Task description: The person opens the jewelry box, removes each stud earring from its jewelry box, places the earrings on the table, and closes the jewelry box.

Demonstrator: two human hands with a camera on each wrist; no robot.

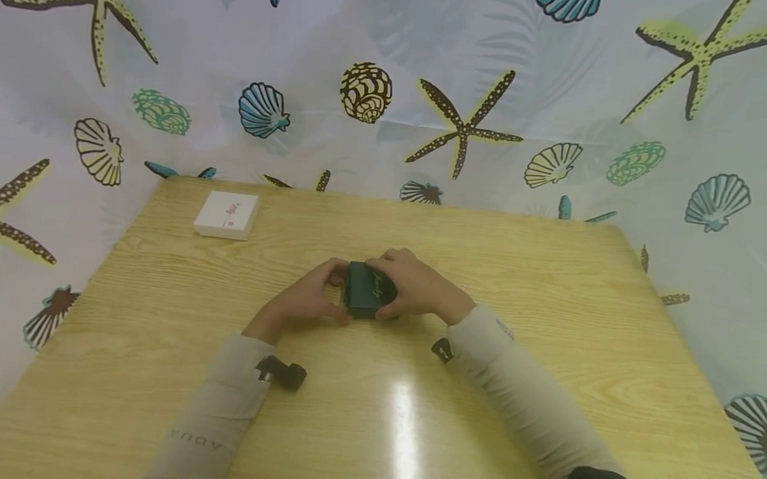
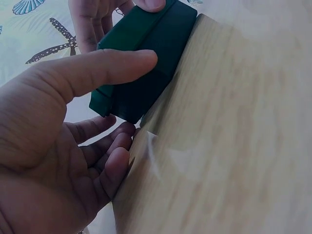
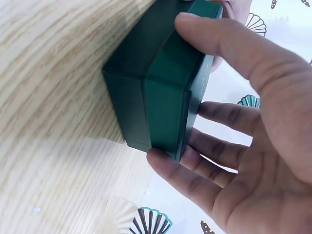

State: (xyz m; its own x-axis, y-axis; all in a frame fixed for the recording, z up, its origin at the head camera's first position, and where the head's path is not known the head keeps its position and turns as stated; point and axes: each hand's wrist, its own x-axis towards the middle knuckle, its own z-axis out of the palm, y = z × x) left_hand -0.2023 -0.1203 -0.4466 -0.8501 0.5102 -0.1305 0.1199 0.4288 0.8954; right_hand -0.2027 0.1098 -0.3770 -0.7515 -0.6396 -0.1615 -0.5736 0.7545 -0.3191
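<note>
A small dark green lidded box [image 1: 363,293] with gold lettering on top sits near the middle of the table. From the left, my left hand [image 1: 310,291] holds its lower part, thumb at the near side and fingers toward the far side. My right hand [image 1: 414,284] reaches over from the right and grips the lid between thumb and fingers. In the right wrist view a seam runs round the box [image 3: 165,105], between the lid and the darker base. The left wrist view has the left thumb [image 2: 122,66] lying along the box's side.
At the back left of the wooden table [image 1: 517,274] lies a flat white box [image 1: 227,215] with pink marks. A white curtain [image 1: 387,147] printed with shells and starfish hangs behind the table and along both sides.
</note>
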